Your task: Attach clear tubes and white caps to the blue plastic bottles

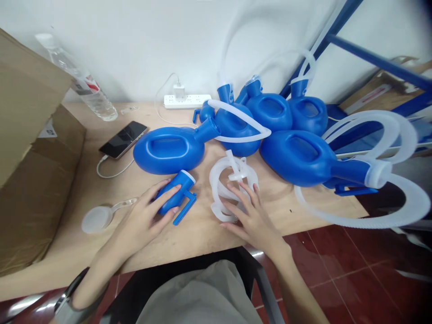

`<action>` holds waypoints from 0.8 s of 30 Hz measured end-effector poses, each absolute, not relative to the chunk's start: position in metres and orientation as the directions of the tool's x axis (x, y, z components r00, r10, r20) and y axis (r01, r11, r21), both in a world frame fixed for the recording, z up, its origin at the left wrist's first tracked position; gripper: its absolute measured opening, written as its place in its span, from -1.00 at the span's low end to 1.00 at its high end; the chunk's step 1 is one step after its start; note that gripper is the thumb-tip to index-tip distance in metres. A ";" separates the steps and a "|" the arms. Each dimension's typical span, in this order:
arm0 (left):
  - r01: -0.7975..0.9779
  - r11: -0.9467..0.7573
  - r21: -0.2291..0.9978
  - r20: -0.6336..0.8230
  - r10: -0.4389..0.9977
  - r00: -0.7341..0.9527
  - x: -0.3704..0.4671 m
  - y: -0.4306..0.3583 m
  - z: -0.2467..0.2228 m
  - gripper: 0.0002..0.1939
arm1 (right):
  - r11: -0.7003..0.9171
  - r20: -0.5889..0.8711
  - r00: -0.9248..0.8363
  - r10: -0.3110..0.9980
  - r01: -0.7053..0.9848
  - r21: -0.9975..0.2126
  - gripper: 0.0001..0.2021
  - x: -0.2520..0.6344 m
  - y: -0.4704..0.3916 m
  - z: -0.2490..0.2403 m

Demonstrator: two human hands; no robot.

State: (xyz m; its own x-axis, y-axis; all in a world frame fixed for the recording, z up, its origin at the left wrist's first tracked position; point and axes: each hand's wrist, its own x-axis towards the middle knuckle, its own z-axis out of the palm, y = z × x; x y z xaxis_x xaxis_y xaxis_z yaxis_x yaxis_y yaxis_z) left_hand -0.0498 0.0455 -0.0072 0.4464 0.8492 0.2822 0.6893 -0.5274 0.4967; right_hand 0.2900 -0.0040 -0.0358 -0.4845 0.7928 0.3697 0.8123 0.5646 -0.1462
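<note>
My left hand wraps its fingers round a blue cup-shaped fitting with a pale rim and a hooked side handle, tipped on the table. Over a coil of translucent hose my right hand spreads its fingers, the tips touching the coil and its white end piece. Just beyond my left hand lies a blue urinal bottle with an open neck and no hose. A translucent round cap with a strap rests left of my left forearm.
Several blue urinal bottles with hoses crowd the right and back; one hose hangs past the table edge. A cardboard box stands left, beside a water bottle, a charging phone and a power strip. A blue metal rack is at right.
</note>
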 end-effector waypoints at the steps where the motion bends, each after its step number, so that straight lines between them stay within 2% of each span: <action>1: 0.690 -0.527 0.497 0.277 0.849 0.450 -0.050 0.046 -0.007 -0.47 | 0.567 0.370 -0.485 0.793 0.809 -0.154 -0.57 0.289 -0.004 -0.036; 7: 0.690 -0.470 0.550 0.198 0.877 0.439 -0.052 0.047 -0.007 -0.46 | 0.561 0.383 -0.474 0.793 0.813 -0.155 -0.62 0.286 -0.005 -0.041; 16: 0.746 -0.432 0.507 0.183 0.900 0.396 -0.059 0.044 -0.009 -0.30 | 0.445 0.455 -0.305 0.837 0.862 -0.242 -0.71 0.292 -0.002 -0.050; 18: 0.734 -0.450 0.509 0.210 0.892 0.401 -0.056 0.047 -0.009 -0.32 | 0.431 0.470 -0.288 0.834 0.872 -0.231 -0.67 0.295 0.000 -0.053; 21: 0.681 -0.496 0.538 0.241 0.866 0.439 -0.047 0.051 -0.010 -0.38 | 0.416 0.481 -0.285 0.829 0.889 -0.190 -0.46 0.298 0.001 -0.054; 24: 0.665 -0.479 0.573 0.225 0.872 0.434 -0.039 0.051 -0.009 -0.41 | 0.473 0.482 -0.351 0.803 0.867 -0.156 -0.34 0.304 -0.003 -0.050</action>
